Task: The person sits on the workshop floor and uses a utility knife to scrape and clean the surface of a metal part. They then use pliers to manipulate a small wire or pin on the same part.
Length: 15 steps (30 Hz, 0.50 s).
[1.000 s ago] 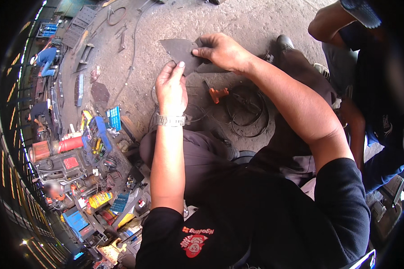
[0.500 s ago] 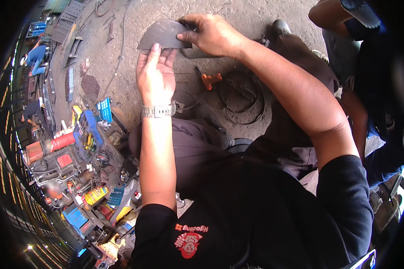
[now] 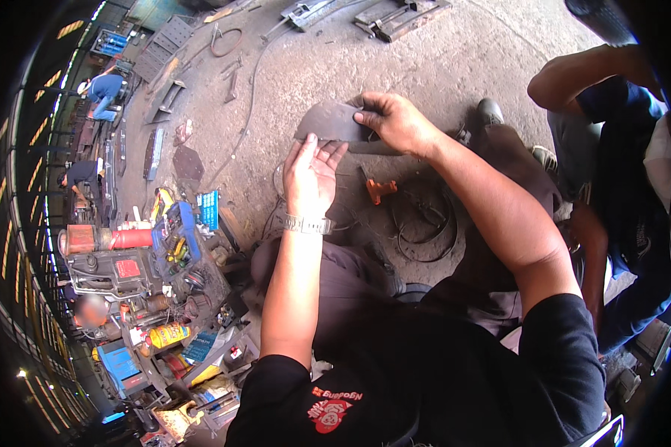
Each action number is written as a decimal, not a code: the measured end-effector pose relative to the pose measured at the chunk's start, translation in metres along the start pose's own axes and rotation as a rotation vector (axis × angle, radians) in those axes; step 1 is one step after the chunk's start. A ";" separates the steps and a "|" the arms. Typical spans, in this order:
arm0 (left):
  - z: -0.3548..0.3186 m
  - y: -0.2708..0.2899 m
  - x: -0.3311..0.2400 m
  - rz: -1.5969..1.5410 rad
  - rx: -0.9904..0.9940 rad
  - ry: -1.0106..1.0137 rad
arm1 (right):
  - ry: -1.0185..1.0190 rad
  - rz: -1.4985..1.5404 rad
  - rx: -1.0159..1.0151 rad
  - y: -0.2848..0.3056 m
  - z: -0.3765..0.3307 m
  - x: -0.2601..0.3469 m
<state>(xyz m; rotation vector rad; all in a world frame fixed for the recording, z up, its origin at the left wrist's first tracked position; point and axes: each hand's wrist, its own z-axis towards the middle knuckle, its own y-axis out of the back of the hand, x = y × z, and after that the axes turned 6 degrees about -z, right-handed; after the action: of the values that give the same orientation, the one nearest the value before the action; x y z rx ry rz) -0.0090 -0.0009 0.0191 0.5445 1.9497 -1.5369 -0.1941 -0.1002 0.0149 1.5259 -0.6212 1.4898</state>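
A dark grey, half-round plate (image 3: 328,121) is held up in front of me, its curved edge away from me and its straight edge towards me. My right hand (image 3: 399,127) pinches the plate's right end, thumb on the near face. At the straight edge, my left hand (image 3: 312,182) is palm up, with its thumb against the plate and the fingers partly curled under it. The left fingertips are partly hidden. Below the plate, an orange tool (image 3: 381,191) lies on the floor beside a loop of dark cable (image 3: 425,249).
To my left, a clutter of tools includes an open blue case (image 3: 177,242), a red cylinder (image 3: 130,238) and a yellow bottle (image 3: 168,335). A person (image 3: 611,164) sits close on my right. Metal frames (image 3: 399,16) lie on the concrete floor ahead. Two more people work at the far left.
My view has shifted, so hands and plate appear lower and further right, with more floor showing ahead. Both hands stay on the plate; the left fingers look a little more spread.
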 end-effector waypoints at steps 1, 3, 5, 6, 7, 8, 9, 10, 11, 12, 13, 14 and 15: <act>0.003 -0.001 0.003 0.017 0.006 -0.004 | -0.022 -0.004 -0.006 0.003 0.002 -0.003; -0.003 -0.006 0.000 0.011 -0.017 -0.021 | -0.053 0.015 -0.005 0.005 -0.002 0.008; -0.005 -0.007 0.002 0.012 -0.036 -0.045 | -0.078 -0.037 -0.029 0.007 -0.003 0.010; -0.004 -0.006 0.003 0.016 -0.044 -0.062 | -0.086 -0.099 -0.052 0.009 -0.001 0.007; -0.004 -0.005 0.005 0.021 -0.051 -0.079 | -0.094 -0.160 -0.076 0.011 -0.001 0.004; -0.004 -0.005 0.006 0.034 -0.063 -0.088 | -0.072 -0.150 -0.063 0.010 -0.002 0.006; -0.005 -0.006 0.007 0.047 -0.076 -0.097 | -0.050 -0.139 -0.051 0.011 -0.002 0.007; -0.005 -0.007 0.009 0.060 -0.088 -0.107 | -0.028 -0.128 -0.038 0.011 -0.002 0.009; -0.004 -0.010 0.014 0.098 -0.040 -0.103 | -0.046 -0.067 0.022 0.012 -0.004 0.014; -0.006 -0.011 0.019 0.205 -0.028 -0.145 | -0.072 -0.034 0.005 0.007 -0.005 0.014; -0.007 -0.014 0.032 0.313 -0.016 -0.186 | -0.098 -0.001 -0.011 0.005 -0.008 0.012; -0.004 -0.018 0.036 0.440 0.002 -0.237 | -0.109 0.046 -0.032 0.003 -0.007 0.014; -0.001 -0.022 0.042 0.540 0.074 -0.267 | -0.144 0.154 0.021 0.008 -0.014 0.021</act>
<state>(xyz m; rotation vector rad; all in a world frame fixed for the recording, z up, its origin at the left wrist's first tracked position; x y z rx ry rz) -0.0545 -0.0068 0.0067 0.7777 1.3999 -1.2593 -0.2049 -0.0879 0.0354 1.6429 -0.8261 1.5129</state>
